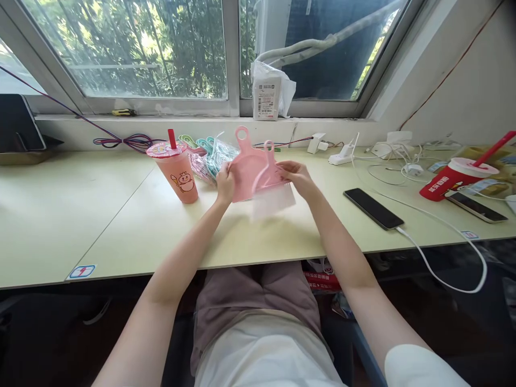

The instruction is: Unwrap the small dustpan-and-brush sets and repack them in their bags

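My left hand (226, 183) grips the left edge of a small pink dustpan (242, 174), whose ring handle points toward the window. In my right hand (296, 176) is a pink hand brush (264, 179) with pale bristles (274, 201), held by its right side. The brush overlaps the right part of the dustpan, and its bristles are slightly blurred. Both are held above the tabletop near its middle. Behind the left hand lie plastic-wrapped bundles (220, 156) in pink, teal and green. A pink tumbler (179, 174) with a red straw stands left of my left hand.
A black phone (374, 208) on a white cable lies to the right. Beyond it are a red cup (453, 180), another phone (476, 207), and a power strip (342, 155) with tangled cables. A white box (266, 99) stands on the windowsill; coiled wires (135, 142) lie below it, leftward.
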{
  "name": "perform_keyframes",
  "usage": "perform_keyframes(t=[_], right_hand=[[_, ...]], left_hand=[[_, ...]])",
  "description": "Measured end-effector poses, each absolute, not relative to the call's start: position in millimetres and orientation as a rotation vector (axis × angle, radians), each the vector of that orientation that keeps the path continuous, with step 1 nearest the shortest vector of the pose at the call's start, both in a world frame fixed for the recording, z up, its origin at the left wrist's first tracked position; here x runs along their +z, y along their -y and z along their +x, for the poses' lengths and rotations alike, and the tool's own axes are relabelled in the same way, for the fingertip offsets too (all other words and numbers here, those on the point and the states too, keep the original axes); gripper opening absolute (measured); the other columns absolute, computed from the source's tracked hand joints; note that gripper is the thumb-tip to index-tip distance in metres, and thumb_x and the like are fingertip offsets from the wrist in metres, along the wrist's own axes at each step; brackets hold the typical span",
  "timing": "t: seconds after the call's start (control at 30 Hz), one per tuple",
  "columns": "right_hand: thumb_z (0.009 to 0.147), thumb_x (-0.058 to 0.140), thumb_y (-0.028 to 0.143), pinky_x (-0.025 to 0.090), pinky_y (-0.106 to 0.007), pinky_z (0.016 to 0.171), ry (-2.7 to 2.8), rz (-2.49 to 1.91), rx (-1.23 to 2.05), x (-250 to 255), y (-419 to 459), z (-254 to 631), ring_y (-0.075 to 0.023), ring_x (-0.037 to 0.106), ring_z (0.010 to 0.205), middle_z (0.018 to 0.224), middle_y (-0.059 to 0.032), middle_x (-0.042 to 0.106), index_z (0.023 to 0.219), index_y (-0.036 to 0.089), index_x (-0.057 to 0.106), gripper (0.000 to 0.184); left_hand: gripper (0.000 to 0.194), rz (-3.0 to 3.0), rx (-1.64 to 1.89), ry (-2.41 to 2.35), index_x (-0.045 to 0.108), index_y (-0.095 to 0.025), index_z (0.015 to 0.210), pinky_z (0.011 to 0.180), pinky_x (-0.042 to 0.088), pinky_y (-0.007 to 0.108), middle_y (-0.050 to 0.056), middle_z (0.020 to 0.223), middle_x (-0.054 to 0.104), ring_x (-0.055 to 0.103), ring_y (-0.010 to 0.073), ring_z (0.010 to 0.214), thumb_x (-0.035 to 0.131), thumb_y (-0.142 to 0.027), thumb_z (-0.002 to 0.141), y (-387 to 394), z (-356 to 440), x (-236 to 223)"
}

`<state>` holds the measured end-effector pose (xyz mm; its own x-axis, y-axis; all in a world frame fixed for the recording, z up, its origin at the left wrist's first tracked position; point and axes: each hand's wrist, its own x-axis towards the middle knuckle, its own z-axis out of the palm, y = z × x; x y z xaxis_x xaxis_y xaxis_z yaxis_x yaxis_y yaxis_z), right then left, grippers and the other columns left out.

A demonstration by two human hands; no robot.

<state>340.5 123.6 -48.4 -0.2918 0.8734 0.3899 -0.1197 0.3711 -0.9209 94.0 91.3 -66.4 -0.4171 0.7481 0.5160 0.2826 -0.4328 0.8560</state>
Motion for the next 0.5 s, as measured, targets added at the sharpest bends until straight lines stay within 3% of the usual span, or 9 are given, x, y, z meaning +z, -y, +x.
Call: perform_keyframes(t=[0.1, 0.27, 0.4, 0.5], right_hand=[[0.069, 0.086, 0.056, 0.059, -0.037, 0.079, 1.515, -0.695, 0.899, -52.8, -109.5, 307.8, -0.0197, 0.071, 0.079, 0.092, -0.0032, 0.078, 0.095, 0.026, 0.080, 0.040], [0.088, 0.071, 0.048, 0.058, -0.040, 0.094, 1.524, -0.762, 0.555, -63.1, -97.8, 296.2, -0.0228, 0.072, 0.096, 0.102, -0.0040, 0.077, 0.103, 0.027, 0.079, 0.027], [0.093, 0.065, 0.042, 0.053, -0.044, 0.100, 1.547, -0.830, 0.304, -59.8, -92.4, 297.8, -0.0252, 0.068, 0.103, 0.105, -0.0056, 0.074, 0.101, 0.027, 0.078, 0.021], [0.091, 0.070, 0.042, 0.043, -0.052, 0.112, 1.547, -0.938, 0.105, -52.6, -93.8, 300.9, -0.0294, 0.060, 0.119, 0.122, -0.0071, 0.069, 0.098, 0.027, 0.077, 0.018]], left_hand=[[0.032, 1.567, 1.807, -1.322, 0.065, -0.019, 0.085, 0.071, 0.039, 0.028, 0.001, 0.075, 0.061, 0.053, 0.0171, 0.074, 0.058, -0.048, 0.097, -88.0, 103.1, -67.4], [0.051, 1.785, 1.641, -1.220, 0.068, -0.019, 0.081, 0.072, 0.042, 0.030, 0.003, 0.075, 0.064, 0.057, 0.0191, 0.075, 0.060, -0.069, 0.089, -82.8, 111.1, -67.1], [0.042, 1.868, 1.600, -1.251, 0.071, -0.019, 0.098, 0.076, 0.044, 0.030, 0.003, 0.087, 0.070, 0.061, 0.0202, 0.083, 0.069, -0.059, 0.085, -78.2, 114.7, -66.4], [0.030, 1.916, 1.603, -1.314, 0.070, -0.019, 0.099, 0.079, 0.045, 0.030, 0.003, 0.089, 0.071, 0.062, 0.0201, 0.084, 0.067, -0.048, 0.089, -75.5, 116.6, -68.0]])
